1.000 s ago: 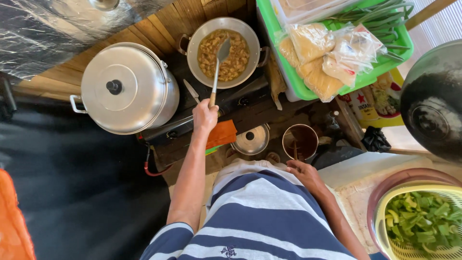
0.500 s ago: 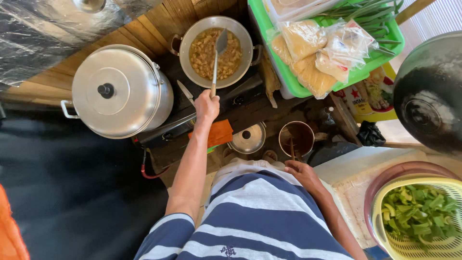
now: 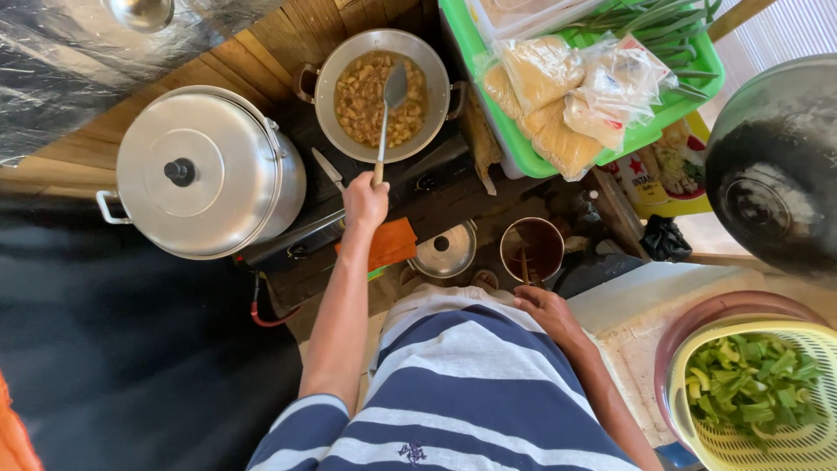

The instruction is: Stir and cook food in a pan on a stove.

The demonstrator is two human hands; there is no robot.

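1. Roughly: left hand [image 3: 364, 201] is clenched around the end of a long metal spoon [image 3: 386, 122]; the handle runs up and away from the fingers.
2. The spoon bowl sits in the round pan [image 3: 324, 87], on the far side of the browned food chunks [image 3: 362, 100]. The pan sits on a dark stove [image 3: 436, 170], well beyond the knuckles.
3. Step in hand, as I read it: stirring the pan.
4. Any further stroke calls for a firm grip and a tip kept inside the rim. The pan is shallow and full, so spill risk is on the near edge.
5. Right hand [image 3: 545, 310] lies against the striped shirt [image 3: 471, 384], fingers loose, nothing held. A brown cup [image 3: 532, 247] stands just past its fingertips.
6. Near the left wrist: orange cloth [image 3: 392, 242], small lid [image 3: 443, 249], knife [image 3: 330, 168]. A big lidded pot [image 3: 205, 170] stands to its left.
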